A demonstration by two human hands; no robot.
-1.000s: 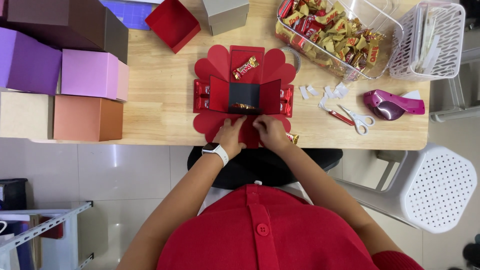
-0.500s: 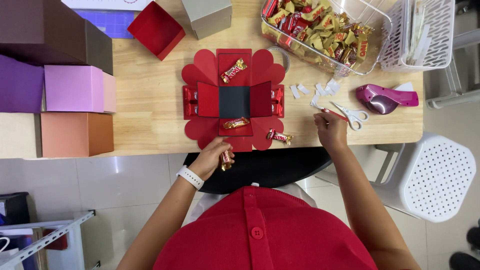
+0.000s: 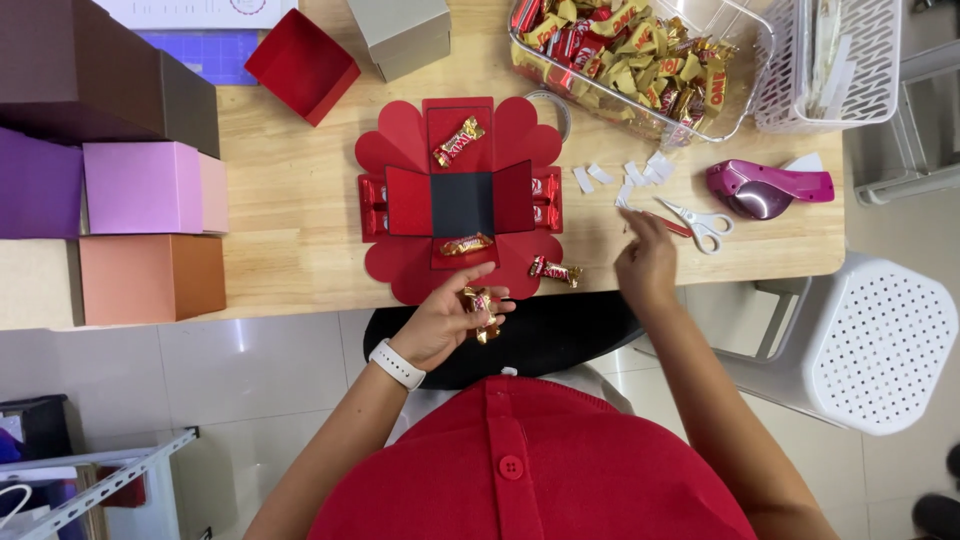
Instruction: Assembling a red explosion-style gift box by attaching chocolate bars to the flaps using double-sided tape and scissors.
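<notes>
Left hand [image 3: 440, 322] sits at the near edge of the tabletop [image 3: 280, 240], fingers curled in a closed grip around a small gold-and-red wrapped candy [image 3: 480, 310], held just below the unfolded red paper box [image 3: 460, 200]. Candy lies inside the fingers, touching them, partly hidden.

Right hand [image 3: 648, 265] rests on the tabletop right of the box, fingertips pinched at a small white paper scrap [image 3: 627, 200]; whether anything is actually held there I cannot tell. Scissors [image 3: 697, 222] lie just beside this hand.

On the box flaps: one candy on the far flap [image 3: 458, 142], one on the near flap [image 3: 466, 244], one by the right corner [image 3: 555, 270]. Clear tub of candies [image 3: 640, 55] at the far right.
</notes>
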